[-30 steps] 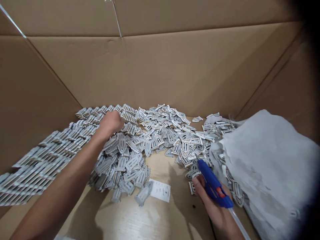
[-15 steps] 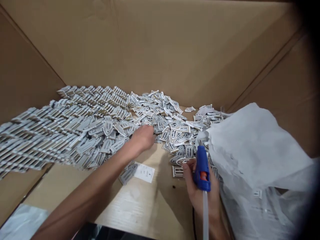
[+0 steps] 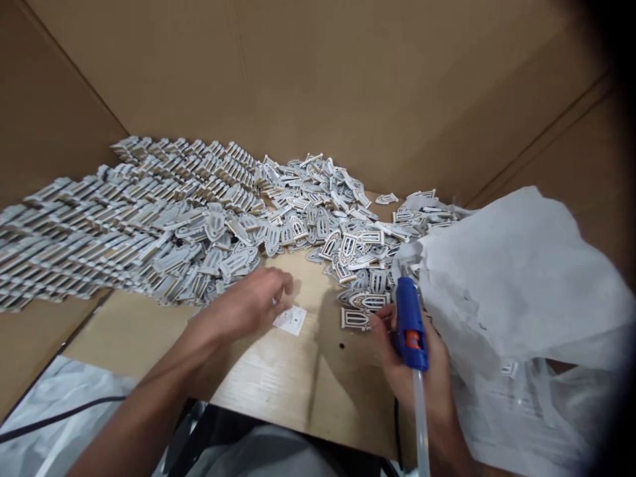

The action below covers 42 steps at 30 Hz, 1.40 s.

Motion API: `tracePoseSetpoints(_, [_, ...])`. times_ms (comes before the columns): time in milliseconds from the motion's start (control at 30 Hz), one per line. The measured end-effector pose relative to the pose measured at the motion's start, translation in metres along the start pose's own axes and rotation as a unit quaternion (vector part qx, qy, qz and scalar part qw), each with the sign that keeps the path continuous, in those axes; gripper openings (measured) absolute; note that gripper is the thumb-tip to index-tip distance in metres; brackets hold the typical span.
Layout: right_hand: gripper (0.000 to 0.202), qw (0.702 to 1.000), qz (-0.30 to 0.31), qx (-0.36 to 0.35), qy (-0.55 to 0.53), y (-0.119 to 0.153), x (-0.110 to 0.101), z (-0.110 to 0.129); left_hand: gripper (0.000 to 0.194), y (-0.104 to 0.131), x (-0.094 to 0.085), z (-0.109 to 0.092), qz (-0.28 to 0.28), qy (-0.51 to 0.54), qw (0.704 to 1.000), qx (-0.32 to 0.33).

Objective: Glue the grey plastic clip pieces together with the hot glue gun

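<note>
My right hand [image 3: 432,364] is wrapped round a blue hot glue gun [image 3: 410,318], its nozzle directed away from me and a long pale glue stick [image 3: 421,417] coming out of its rear. A window-shaped white piece [image 3: 354,319] with slots lies beside those fingers. Over the board, my left hand [image 3: 256,301] is loosely curled, with thumb and fingers a little apart; I make out nothing between them. Just by its fingertips rests a small white printed card [image 3: 291,320], partly covered. Ahead of both hands spreads a loose heap of arched grey-white pieces [image 3: 318,222].
Rows of stacked pieces [image 3: 99,225] fill the left side. Tall cardboard walls [image 3: 318,79] enclose the back and sides. White wrapping sheet [image 3: 517,278] bulges at right. A black cable [image 3: 64,416] crosses the lower left, above plastic film. The pale board [image 3: 278,377] ends near me.
My left hand has drawn back from the heap towards me, over the card; the grey piece beside the card is now hidden. The view has shifted down slightly. My right hand keeps the glue gun.
</note>
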State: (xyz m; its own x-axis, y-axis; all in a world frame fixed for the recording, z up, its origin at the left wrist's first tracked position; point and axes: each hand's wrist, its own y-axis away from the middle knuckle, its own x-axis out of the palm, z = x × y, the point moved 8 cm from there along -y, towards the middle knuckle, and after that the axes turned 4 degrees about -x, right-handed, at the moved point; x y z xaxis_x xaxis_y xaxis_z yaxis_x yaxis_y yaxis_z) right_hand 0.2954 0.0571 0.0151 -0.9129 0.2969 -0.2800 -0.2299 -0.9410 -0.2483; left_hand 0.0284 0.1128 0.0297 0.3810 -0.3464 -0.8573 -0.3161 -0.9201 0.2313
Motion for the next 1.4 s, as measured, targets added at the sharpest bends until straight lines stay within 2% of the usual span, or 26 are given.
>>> tracePoseSetpoints(67, [0.023, 0.998, 0.033, -0.005, 0.044, 0.004, 0.013, 0.003, 0.017, 0.039, 0.019, 0.011, 0.055, 0.017, 0.998, -0.008])
tracePoseSetpoints(100, [0.022, 0.997, 0.054, -0.007, 0.063, 0.006, 0.020, 0.006, 0.025, 0.056, 0.028, 0.018, 0.066, 0.022, 0.997, -0.013])
tracePoseSetpoints(167, [0.019, 0.993, 0.088, -0.005, 0.080, 0.012, 0.035, 0.012, 0.046, 0.078, 0.039, 0.027, 0.054, 0.039, 0.998, -0.010])
tracePoseSetpoints(200, [0.019, 0.991, 0.101, -0.003, 0.084, 0.014, 0.041, 0.014, 0.049, 0.084, 0.044, 0.031, 0.050, 0.046, 0.998, -0.014])
tracePoseSetpoints(267, [0.018, 0.990, 0.111, -0.001, 0.088, 0.019, 0.052, 0.018, 0.047, 0.085, 0.050, 0.034, 0.046, 0.058, 0.997, -0.022])
tracePoseSetpoints(367, [0.016, 0.988, 0.125, -0.002, 0.085, 0.024, 0.065, 0.020, 0.032, 0.075, 0.052, 0.027, 0.047, 0.059, 0.997, -0.023])
tracePoseSetpoints(500, [0.012, 0.989, 0.127, -0.019, 0.079, 0.027, 0.071, 0.021, 0.016, 0.066, 0.054, 0.020, 0.055, 0.023, 0.998, -0.029])
tracePoseSetpoints(633, [0.013, 0.987, 0.151, -0.015, 0.056, 0.032, 0.074, 0.023, 0.017, 0.066, 0.056, 0.014, 0.027, 0.013, 0.999, -0.017])
tracePoseSetpoints(733, [0.024, 0.979, 0.199, -0.021, 0.046, 0.039, 0.079, 0.025, 0.020, 0.064, 0.057, 0.000, 0.012, 0.089, 0.996, 0.004])
tracePoseSetpoints(800, [0.024, 0.970, 0.238, -0.023, 0.044, 0.045, 0.082, 0.023, 0.022, 0.061, 0.055, -0.013, -0.007, 0.170, 0.985, 0.018])
tracePoseSetpoints(867, [0.017, 0.966, 0.256, -0.020, 0.038, 0.049, 0.082, 0.020, 0.024, 0.057, 0.052, -0.025, -0.026, 0.227, 0.973, 0.024])
tracePoseSetpoints(933, [0.011, 0.971, 0.239, -0.012, 0.025, 0.048, 0.077, 0.016, 0.023, 0.055, 0.052, -0.032, -0.032, 0.249, 0.968, 0.024])
tracePoseSetpoints(1000, [0.011, 0.977, 0.211, -0.011, 0.014, 0.044, 0.070, 0.015, 0.019, 0.058, 0.052, -0.030, -0.044, 0.237, 0.971, 0.007])
tracePoseSetpoints(1100, [0.012, 0.985, 0.170, 0.000, 0.031, 0.034, 0.060, 0.013, 0.019, 0.069, 0.047, -0.006, -0.109, 0.132, 0.982, -0.083])
tracePoseSetpoints(1167, [0.015, 0.988, 0.147, 0.012, 0.055, 0.027, 0.054, 0.009, 0.026, 0.081, 0.039, 0.014, -0.172, 0.035, 0.971, -0.161])
tracePoseSetpoints(1233, [0.017, 0.988, 0.135, 0.017, 0.068, 0.022, 0.048, 0.005, 0.033, 0.088, 0.035, 0.027, -0.199, -0.031, 0.958, -0.207])
tracePoseSetpoints(1400, [0.018, 0.992, 0.105, 0.013, 0.065, 0.016, 0.028, -0.007, 0.030, 0.084, 0.041, 0.038, -0.141, -0.088, 0.952, -0.256])
